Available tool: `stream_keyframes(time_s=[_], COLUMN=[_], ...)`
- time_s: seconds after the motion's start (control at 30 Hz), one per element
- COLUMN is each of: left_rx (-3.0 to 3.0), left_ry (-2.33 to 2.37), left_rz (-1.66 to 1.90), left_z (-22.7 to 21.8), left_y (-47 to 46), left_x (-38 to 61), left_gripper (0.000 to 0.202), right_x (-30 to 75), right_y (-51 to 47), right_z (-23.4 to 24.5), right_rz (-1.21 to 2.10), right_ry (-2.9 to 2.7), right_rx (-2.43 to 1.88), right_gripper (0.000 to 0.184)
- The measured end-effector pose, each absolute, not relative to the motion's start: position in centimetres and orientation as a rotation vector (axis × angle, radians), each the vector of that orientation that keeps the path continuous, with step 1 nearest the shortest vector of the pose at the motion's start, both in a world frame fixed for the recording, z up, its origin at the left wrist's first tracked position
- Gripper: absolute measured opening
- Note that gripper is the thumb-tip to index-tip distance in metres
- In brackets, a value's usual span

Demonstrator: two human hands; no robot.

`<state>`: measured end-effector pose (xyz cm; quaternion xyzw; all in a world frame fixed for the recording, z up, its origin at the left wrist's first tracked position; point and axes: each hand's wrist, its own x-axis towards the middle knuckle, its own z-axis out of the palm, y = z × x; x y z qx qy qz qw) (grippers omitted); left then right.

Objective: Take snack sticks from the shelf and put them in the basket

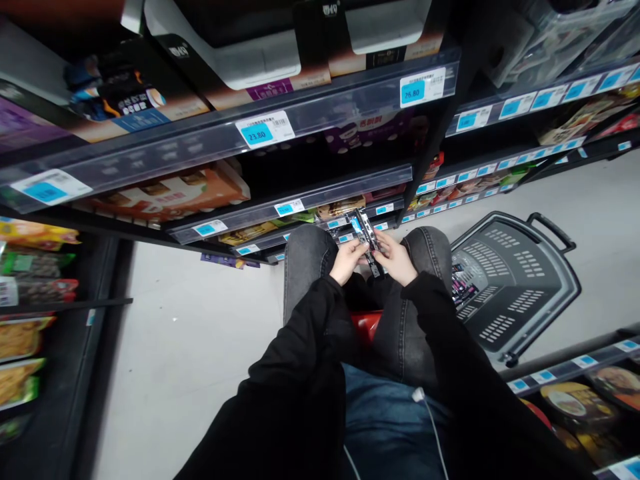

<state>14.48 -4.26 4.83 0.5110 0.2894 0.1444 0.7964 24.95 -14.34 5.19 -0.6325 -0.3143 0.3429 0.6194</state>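
Between my knees, both hands hold a stack of small dark snack packets (367,241) with blue and white print. My left hand (348,260) grips the stack's left side with curled fingers. My right hand (397,259) is closed on the right side, thumb on top. Black sleeves cover both arms. I am sitting on a red stool (367,325), of which only a small part shows.
A grey shopping basket (515,287) with black handles stands on the floor to my right, with more dark packets inside. Shelves (300,200) of boxed and bagged goods with blue price tags rise in front and on both sides. Pale floor lies to my left.
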Motion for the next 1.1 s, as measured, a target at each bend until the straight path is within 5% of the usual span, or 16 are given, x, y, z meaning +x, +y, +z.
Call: stream_keyframes(time_s=[0.13, 0.33, 0.7, 1.1], left_rx=[1.019, 0.832, 0.721, 0.675], left_ry=[0.630, 0.613, 0.668, 0.667], left_rz=[0.435, 0.557, 0.637, 0.603], left_z=[5.1, 5.5, 5.3, 5.2], left_y=[-4.0, -3.7, -2.4, -2.4], left_x=[14.5, 14.5, 14.2, 14.3], left_gripper=[0.047, 0.035, 0.029, 0.024], right_x=[24.9, 24.7, 24.3, 24.3], right_y=[-14.5, -14.5, -14.6, -14.6], right_z=[5.8, 6.5, 5.6, 7.0], right_rz=[0.585, 0.543, 1.087, 1.169], right_ry=[-0.905, -0.952, -0.649, -0.558], right_rx=[-1.539, -1.607, -1.259, -1.092], right_gripper=[0.038, 0.038, 0.039, 0.041])
